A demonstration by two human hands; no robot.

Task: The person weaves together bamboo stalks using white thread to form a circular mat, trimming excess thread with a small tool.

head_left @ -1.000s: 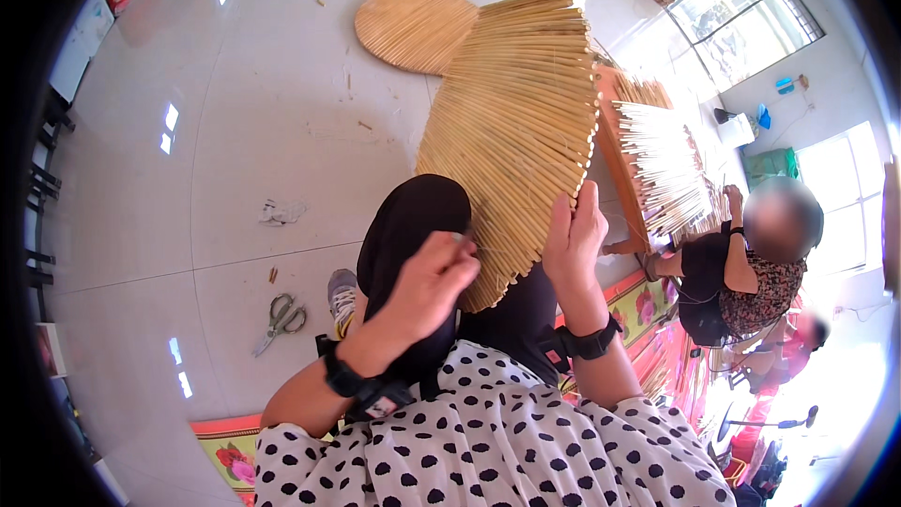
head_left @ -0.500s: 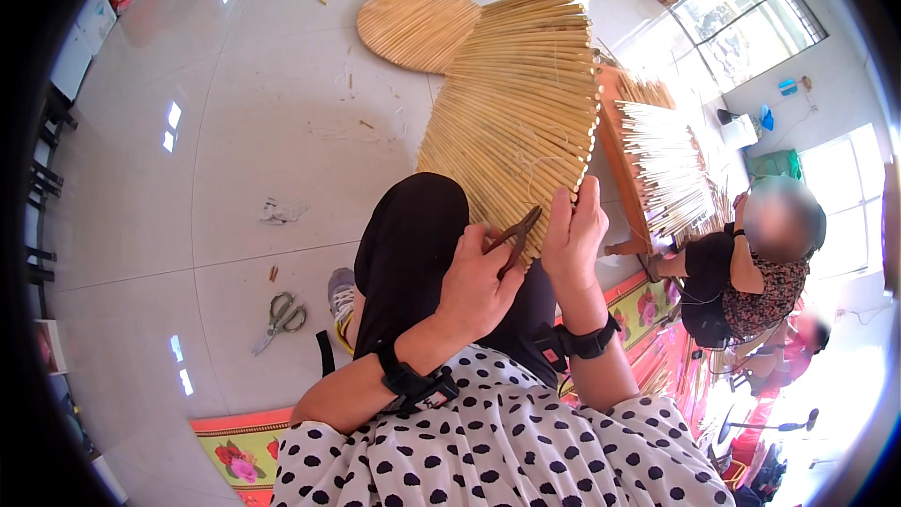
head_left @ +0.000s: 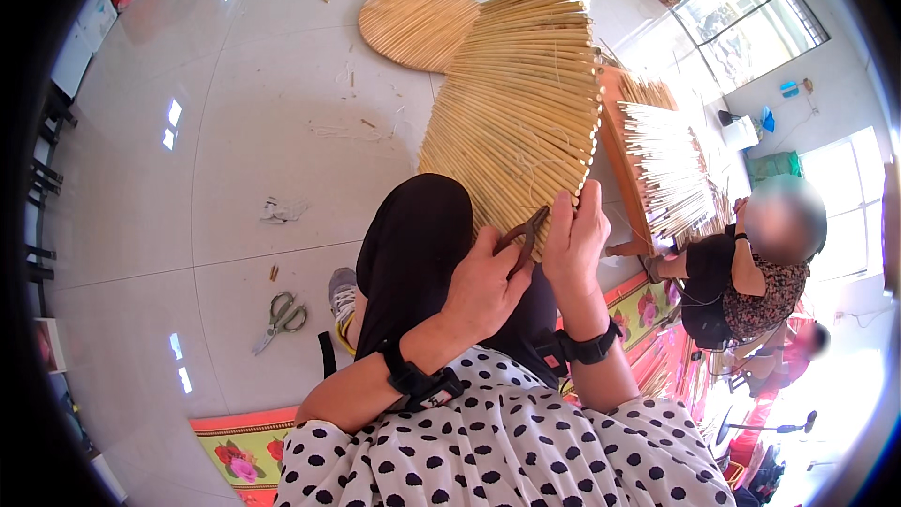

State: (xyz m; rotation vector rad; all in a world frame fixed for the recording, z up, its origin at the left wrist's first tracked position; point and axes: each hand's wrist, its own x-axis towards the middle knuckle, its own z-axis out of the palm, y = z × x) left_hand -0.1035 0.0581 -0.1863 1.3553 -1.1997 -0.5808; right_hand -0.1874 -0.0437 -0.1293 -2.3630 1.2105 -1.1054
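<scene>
Toward half past seven, on the pale tiled floor (head_left: 253,131), a flowered mat (head_left: 239,465) with an orange border; at eight o'clock, a pair of scissors (head_left: 274,327), blade end toward seven; between eleven and twelve, farther out, a tan oval stick panel (head_left: 413,28); just below the middle, toward five, the left hand (head_left: 481,291), fingers curled closed round the handles of dark pliers (head_left: 534,224); from the middle out to one, a fan-shaped stick panel (head_left: 516,94), under the nose of the pliers; at three, just beside the pliers, the right hand (head_left: 577,239), thumb and fingers pinched on the rim of that panel; farther out, between two and three, a reddish tabletop (head_left: 625,164) bearing pale sticks (head_left: 662,169); beyond, at three, a seated person (head_left: 771,286).
</scene>
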